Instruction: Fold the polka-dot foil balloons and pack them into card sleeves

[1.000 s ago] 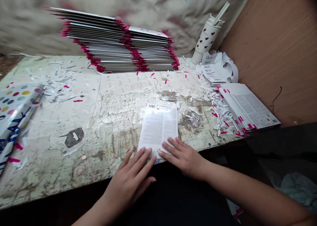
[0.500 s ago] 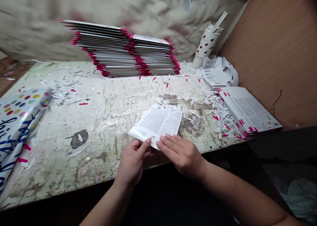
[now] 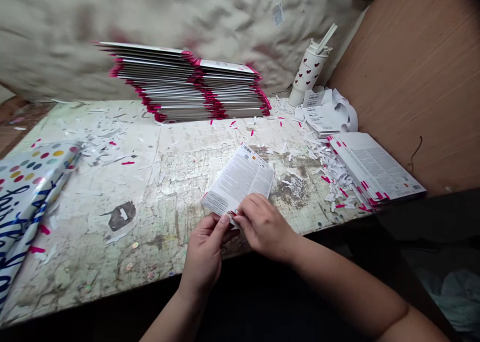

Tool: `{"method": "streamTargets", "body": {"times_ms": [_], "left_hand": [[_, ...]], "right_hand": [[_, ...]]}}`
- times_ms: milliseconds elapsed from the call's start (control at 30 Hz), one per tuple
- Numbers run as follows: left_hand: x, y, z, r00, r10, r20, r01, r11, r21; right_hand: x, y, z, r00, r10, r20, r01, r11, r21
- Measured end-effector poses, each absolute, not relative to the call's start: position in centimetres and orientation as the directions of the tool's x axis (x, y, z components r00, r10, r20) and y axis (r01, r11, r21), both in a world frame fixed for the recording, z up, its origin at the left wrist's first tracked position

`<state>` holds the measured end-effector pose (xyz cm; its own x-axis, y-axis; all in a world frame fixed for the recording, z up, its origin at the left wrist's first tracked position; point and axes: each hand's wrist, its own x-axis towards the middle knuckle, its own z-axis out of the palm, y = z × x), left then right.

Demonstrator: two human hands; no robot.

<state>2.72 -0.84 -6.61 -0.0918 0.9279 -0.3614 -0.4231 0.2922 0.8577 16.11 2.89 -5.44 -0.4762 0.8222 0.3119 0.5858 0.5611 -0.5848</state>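
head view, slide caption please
Left hand and right hand at the near end of a printed card over a littered worktop.

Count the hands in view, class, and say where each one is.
2. The left hand holds the near end of the printed card; the right hand is at that same end, fingers bent. No other hand shows.

White heart-patterned tumbler (image 3: 308, 74) at one o'clock, polka-dot wrapping (image 3: 32, 197) at nine o'clock, pale dim bundle (image 3: 457, 294) at four o'clock
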Motion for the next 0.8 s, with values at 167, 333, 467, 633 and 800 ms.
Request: {"method": "streamTargets", "body": {"times_ms": [167, 333, 467, 633, 800], "left_hand": [[1.2, -0.3, -6.7, -0.229, 0.942, -0.246, -0.270, 0.181, 0.946], [-2.7, 0.2, -2.8, -0.232, 0.919, 0.318, 0.507, -0.165, 0.846], [-2.2, 1.5, 2.4, 0.343, 0.768, 0.541, 0.605, -0.621, 0.499], [-0.2, 4.0, 3.4, 0.121, 0.827, 0.549, 0.380, -0.550, 0.744], [-3.3, 9.0, 4.1, 0.274, 0.555, 0.786, 0.661, -0.702, 0.265]], "right_hand": [[18.7, 4.1, -5.6, -0.401, 0.891, 0.214, 0.581, 0.428, -0.693], [25.5, 4.7, -2.5, -0.218, 0.919, 0.330, 0.863, 0.339, -0.374], [25.4, 4.7, 0.3, -0.322, 0.777, 0.541, 0.577, 0.614, -0.539], [22.3, 6.7, -1.1, -0.074, 0.878, 0.473, -0.094, 0.466, -0.880], [23.2, 9.7, -3.5, 0.050, 0.936, 0.350, -0.247, 0.351, -0.903]]}}
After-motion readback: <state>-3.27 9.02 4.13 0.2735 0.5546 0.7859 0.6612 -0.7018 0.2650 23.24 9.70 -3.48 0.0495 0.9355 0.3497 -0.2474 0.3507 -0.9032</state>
